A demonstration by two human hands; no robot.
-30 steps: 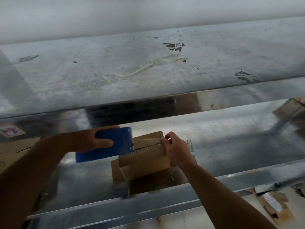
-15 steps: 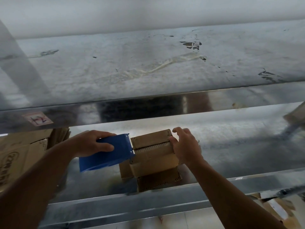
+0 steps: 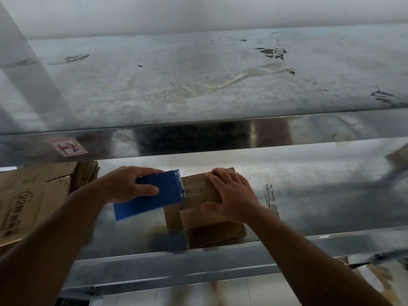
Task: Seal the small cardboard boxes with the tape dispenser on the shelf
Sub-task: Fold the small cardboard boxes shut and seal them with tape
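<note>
A small brown cardboard box (image 3: 195, 191) sits on the metal shelf (image 3: 320, 195), on top of a flattened piece of cardboard (image 3: 217, 236). My left hand (image 3: 130, 186) grips a blue tape dispenser (image 3: 152, 195), whose toothed front edge touches the box's left top edge. My right hand (image 3: 229, 195) lies flat on the right part of the box top, fingers spread, pressing it down. Tape on the box is hard to make out.
A larger printed cardboard carton (image 3: 33, 202) stands at the left on the same shelf. The upper shelf's steel edge (image 3: 198, 140) hangs just above the hands, with a paper label (image 3: 67, 147). Cardboard scraps (image 3: 375, 274) lie below at the right.
My right hand has shifted from pinching the box's right edge to lying flat on its top. The dispenser stays against the box's left edge. The camera has moved.
</note>
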